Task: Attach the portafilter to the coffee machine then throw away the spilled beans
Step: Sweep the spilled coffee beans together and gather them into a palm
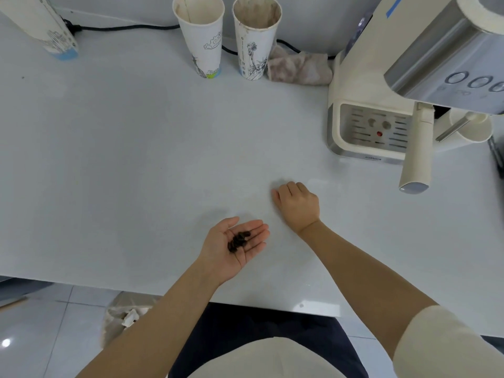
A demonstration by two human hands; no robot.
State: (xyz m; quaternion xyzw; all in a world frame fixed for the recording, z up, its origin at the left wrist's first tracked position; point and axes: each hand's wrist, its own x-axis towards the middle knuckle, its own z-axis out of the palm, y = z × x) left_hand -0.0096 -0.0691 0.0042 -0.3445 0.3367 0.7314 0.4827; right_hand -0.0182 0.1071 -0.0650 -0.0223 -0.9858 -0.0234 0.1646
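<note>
My left hand (234,248) lies palm up on the white counter with several dark coffee beans (238,240) cupped in it. My right hand (297,204) rests knuckles up on the counter just to the right, fingers curled under; whether it holds anything is hidden. The cream coffee machine (362,85) stands at the right. The portafilter sits attached under its head, and its cream handle (417,151) sticks out toward me over the drip tray (371,129).
Two used paper cups (201,36) (255,39) stand at the back, with a crumpled cloth (297,68) beside them and a third cup (51,31) at the far left. A lined waste bin (122,317) sits on the floor under the counter's front edge, left of me.
</note>
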